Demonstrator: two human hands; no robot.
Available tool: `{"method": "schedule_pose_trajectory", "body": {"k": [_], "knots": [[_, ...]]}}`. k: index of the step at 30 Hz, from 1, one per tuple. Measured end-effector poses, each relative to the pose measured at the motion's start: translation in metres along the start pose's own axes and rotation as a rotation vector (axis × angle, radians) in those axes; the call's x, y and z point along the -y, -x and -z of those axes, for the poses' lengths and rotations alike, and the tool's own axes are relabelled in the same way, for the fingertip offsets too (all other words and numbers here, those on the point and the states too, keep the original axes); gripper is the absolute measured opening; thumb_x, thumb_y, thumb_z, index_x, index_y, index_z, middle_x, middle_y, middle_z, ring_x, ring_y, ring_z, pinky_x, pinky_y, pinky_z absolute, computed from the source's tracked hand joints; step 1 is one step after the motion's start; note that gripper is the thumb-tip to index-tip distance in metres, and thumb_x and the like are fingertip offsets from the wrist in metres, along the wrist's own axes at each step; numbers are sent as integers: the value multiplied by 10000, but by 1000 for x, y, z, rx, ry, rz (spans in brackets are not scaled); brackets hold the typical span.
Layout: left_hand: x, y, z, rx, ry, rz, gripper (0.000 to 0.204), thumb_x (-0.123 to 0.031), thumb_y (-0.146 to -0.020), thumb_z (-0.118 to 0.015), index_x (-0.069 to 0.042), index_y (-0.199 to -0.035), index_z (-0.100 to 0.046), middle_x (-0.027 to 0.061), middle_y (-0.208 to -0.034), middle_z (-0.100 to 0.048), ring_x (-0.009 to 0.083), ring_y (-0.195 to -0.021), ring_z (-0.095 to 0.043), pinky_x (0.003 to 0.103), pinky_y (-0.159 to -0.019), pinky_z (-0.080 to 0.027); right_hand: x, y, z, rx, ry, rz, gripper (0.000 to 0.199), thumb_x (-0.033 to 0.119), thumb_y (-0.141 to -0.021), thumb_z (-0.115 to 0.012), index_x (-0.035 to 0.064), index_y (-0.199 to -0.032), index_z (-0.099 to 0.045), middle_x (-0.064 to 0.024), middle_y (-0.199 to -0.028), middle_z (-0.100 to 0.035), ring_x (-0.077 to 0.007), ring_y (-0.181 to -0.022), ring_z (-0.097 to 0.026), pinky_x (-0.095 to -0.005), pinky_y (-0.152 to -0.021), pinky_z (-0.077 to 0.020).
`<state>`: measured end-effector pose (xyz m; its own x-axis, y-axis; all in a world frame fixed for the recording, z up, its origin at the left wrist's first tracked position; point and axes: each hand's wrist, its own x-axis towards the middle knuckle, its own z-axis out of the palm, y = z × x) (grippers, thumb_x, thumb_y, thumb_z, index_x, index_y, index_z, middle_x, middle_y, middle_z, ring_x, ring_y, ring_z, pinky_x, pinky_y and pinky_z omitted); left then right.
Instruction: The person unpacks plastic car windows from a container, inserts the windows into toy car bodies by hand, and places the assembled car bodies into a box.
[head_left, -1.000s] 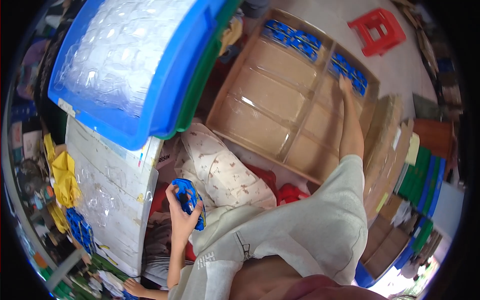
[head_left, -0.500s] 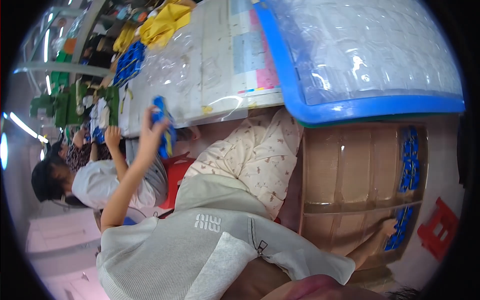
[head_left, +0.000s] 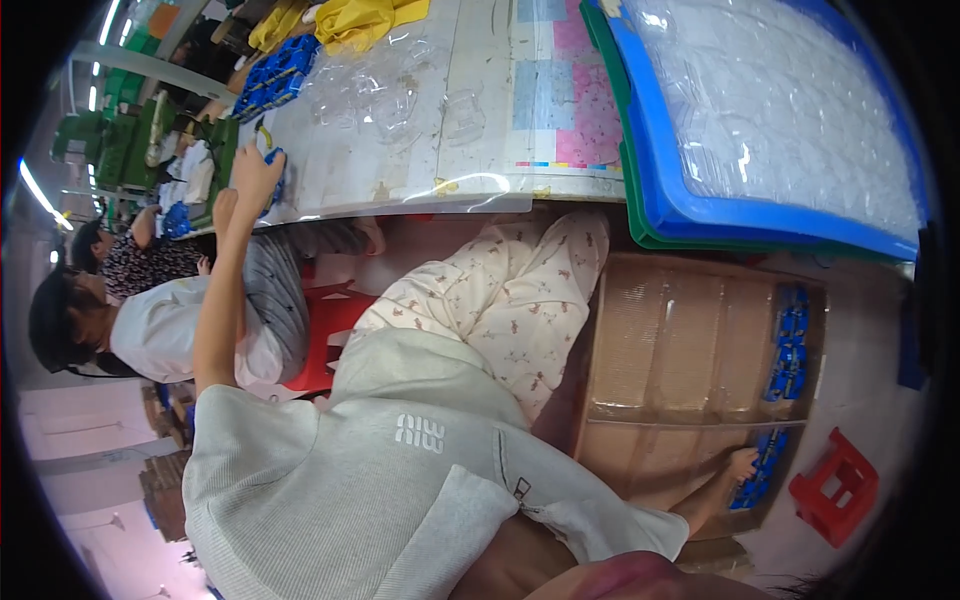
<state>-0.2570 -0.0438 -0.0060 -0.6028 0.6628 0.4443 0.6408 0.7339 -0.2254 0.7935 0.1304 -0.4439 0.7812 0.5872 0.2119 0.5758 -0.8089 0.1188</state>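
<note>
Out at the far left, over the edge of the table (head_left: 480, 185), is my raised left hand (head_left: 257, 178). Its fingers are closed round a small blue pack (head_left: 277, 190), mostly hidden behind the hand. My right hand (head_left: 742, 463) is low at the right, inside an open cardboard box (head_left: 650, 350). Its fingers look curled against a row of blue packs (head_left: 765, 470) along the box's right side; a pack's edge seems to be in them. Another row of blue packs (head_left: 790, 345) lies in the box's farther section.
Clear plastic shells (head_left: 385, 100), a blue rack-like stack (head_left: 275, 75) and yellow cloth (head_left: 370, 22) lie on the table. A blue tray (head_left: 780, 228) of clear packaging stands at right. A co-worker (head_left: 165, 330) sits at left. A red stool (head_left: 835, 485) stands beyond the box.
My left hand has moved farther out and left with the blue pack, from beside the table to its left end. My right hand stays at the packs in the box. The whole view has shifted slightly.
</note>
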Motion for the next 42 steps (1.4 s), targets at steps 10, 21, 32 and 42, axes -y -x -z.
{"method": "schedule_pose_trajectory", "body": {"k": [10,21,32,42], "knots": [[-206,29,80,-113,803,-690,213,-107,-716,-600,-33,-910,-554,130,-916,-556,295,-898,-521,359,-793,-399,-10,-42,100,551,-1446,-532,541,428,-853,-406,44,-1230,-457,-94,-1202,-495,-264,-1041,-501,-418,-866,-415],[-251,45,71,218,916,-733,411,-323,-761,-601,11,-981,-506,142,-845,-530,285,-855,-492,354,-742,-403,60,131,278,322,-2062,-373,399,382,-787,-550,96,-1064,-564,-58,-1016,-589,-175,-845,-549,-292,-706,-414],[-258,60,60,-18,931,-839,234,-195,-732,-613,-12,-858,-542,117,-791,-510,280,-757,-498,369,-701,-403,201,410,358,522,-1638,502,151,137,-782,-616,53,-831,-501,-131,-1107,-493,-237,-1033,-452,-341,-915,-331],[-240,72,54,-39,1135,-900,96,-88,-730,-587,-31,-796,-546,105,-797,-545,267,-768,-532,348,-703,-414,201,452,357,371,-1090,974,185,150,-796,-526,-2,-890,-573,-234,-1209,-389,-380,-1108,-362,-426,-951,-282]]}}
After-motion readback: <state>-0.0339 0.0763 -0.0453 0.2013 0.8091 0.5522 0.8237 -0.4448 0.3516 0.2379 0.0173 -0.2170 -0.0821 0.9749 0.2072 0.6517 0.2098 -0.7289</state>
